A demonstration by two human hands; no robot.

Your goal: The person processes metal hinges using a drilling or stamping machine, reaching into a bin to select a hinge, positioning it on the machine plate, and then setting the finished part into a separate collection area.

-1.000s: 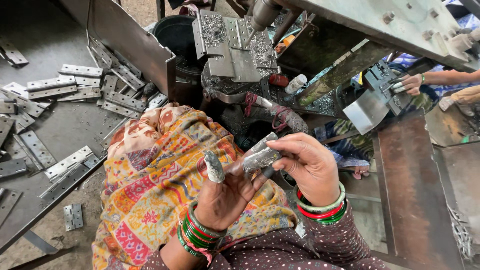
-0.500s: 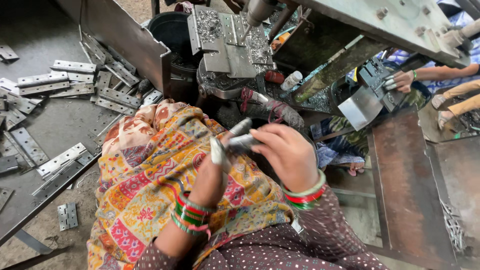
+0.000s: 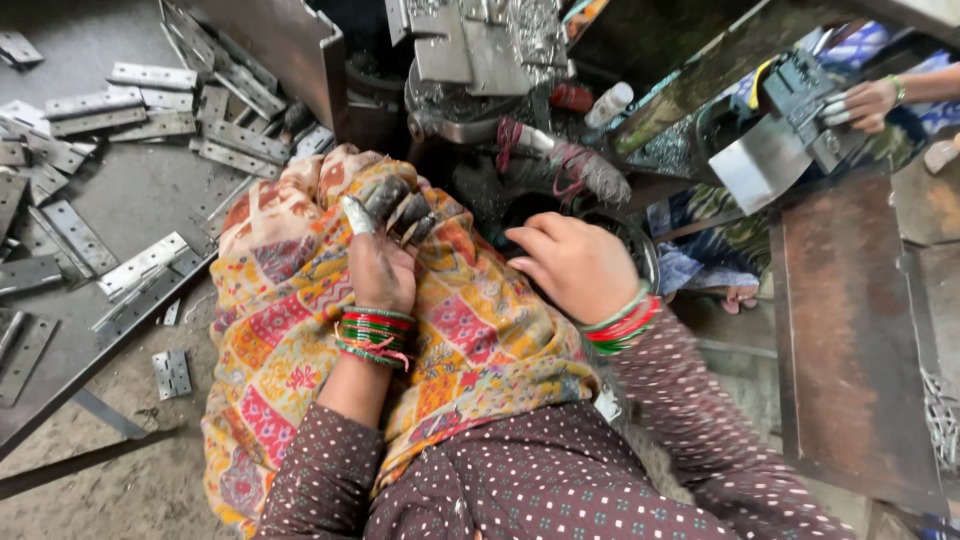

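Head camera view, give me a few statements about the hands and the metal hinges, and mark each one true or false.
1. The left hand rests on a patterned cloth over the lap. True.
2. The right hand holds a hammer. False: it reaches down toward a dark bowl, with no tool to be seen.
3. Flat metal hinges lie scattered at the left. True.
4. Both wrists are bare. False: each wears red and green bangles.
5. Another person's hand shows at top right. True.

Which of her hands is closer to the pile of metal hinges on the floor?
Left. The left hand rests on the patterned cloth on her lap, beside the hinges at the left. The right hand is farther off, toward the machine.
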